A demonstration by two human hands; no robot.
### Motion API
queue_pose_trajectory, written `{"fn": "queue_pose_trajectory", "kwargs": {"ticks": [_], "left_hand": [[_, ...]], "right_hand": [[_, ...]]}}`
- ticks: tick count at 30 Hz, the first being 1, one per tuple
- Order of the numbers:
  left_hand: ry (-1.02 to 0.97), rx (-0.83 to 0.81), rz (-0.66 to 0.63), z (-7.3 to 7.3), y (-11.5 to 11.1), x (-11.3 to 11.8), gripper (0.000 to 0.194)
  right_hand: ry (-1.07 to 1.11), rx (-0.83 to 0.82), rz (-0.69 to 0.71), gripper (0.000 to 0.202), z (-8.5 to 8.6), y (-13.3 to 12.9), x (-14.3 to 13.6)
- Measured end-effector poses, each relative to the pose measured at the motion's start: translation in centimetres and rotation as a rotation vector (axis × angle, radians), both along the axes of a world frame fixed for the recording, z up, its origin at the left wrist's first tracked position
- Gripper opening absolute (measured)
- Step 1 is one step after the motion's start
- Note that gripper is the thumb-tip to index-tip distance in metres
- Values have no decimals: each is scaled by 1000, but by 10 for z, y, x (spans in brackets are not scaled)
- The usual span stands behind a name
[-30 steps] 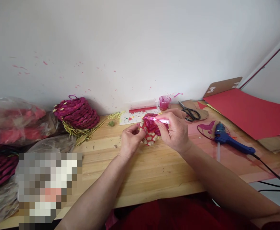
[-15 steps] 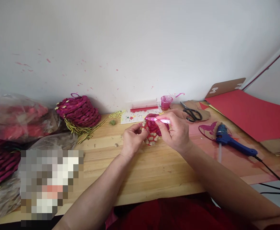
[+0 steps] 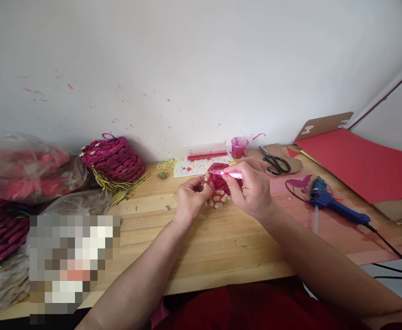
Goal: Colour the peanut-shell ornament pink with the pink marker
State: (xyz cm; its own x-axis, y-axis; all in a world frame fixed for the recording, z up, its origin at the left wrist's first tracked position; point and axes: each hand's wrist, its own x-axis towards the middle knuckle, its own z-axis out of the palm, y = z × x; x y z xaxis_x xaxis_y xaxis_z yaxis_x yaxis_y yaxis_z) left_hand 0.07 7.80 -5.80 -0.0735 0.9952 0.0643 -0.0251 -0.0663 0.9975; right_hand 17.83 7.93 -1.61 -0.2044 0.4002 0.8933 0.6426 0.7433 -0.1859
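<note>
My left hand (image 3: 193,198) pinches the left edge of a small craft piece (image 3: 219,198), a red backing covered with pale nut-shell-like lumps. Its upper right part is coated in wet-looking magenta. A white, pink-smeared paintbrush (image 3: 234,175) is gripped in my right hand (image 3: 254,188), its tip at the top left of the piece, close to a pale lump. My right fingers hide the piece's right side. Behind it stands a clear cup of magenta paint (image 3: 238,146), near a white sheet with coloured stars (image 3: 184,168).
Black scissors (image 3: 275,162) lie on brown card to the right. A blue glue gun (image 3: 336,206) with a black cord rests near red sheets (image 3: 362,160). At left are a magenta braided bundle (image 3: 118,160) with yellow strings and plastic bags (image 3: 22,160). A green lump (image 3: 161,175) sits on the wooden table (image 3: 208,261).
The brush and my right hand have shifted very slightly down and left over the craft piece. My left hand keeps its hold, and the other things have stayed put.
</note>
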Motion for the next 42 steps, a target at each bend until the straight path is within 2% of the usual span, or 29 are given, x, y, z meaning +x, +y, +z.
{"fn": "queue_pose_trajectory", "kwargs": {"ticks": [7, 12, 18, 22, 25, 29, 33, 42], "left_hand": [[134, 61, 45, 10, -5, 1, 24], [125, 57, 55, 9, -4, 1, 21], [-53, -20, -13, 7, 0, -3, 40], [-86, -56, -44, 4, 1, -3, 46], [-44, -31, -27, 1, 2, -3, 42], [26, 0, 12, 2, 1, -2, 37], [123, 65, 64, 5, -1, -1, 33], [269, 214, 128, 1, -2, 3, 29]], "right_hand": [[-11, 20, -16, 7, 1, 0, 0], [-31, 13, -10, 7, -1, 0, -1], [3, -18, -10, 5, 3, -1, 2], [120, -135, 49, 4, 7, -1, 3], [184, -250, 91, 6, 6, 2, 5], [259, -273, 54, 10, 6, 4, 7], [233, -326, 95, 10, 8, 2, 6], [235, -267, 52, 11, 8, 4, 7]]}}
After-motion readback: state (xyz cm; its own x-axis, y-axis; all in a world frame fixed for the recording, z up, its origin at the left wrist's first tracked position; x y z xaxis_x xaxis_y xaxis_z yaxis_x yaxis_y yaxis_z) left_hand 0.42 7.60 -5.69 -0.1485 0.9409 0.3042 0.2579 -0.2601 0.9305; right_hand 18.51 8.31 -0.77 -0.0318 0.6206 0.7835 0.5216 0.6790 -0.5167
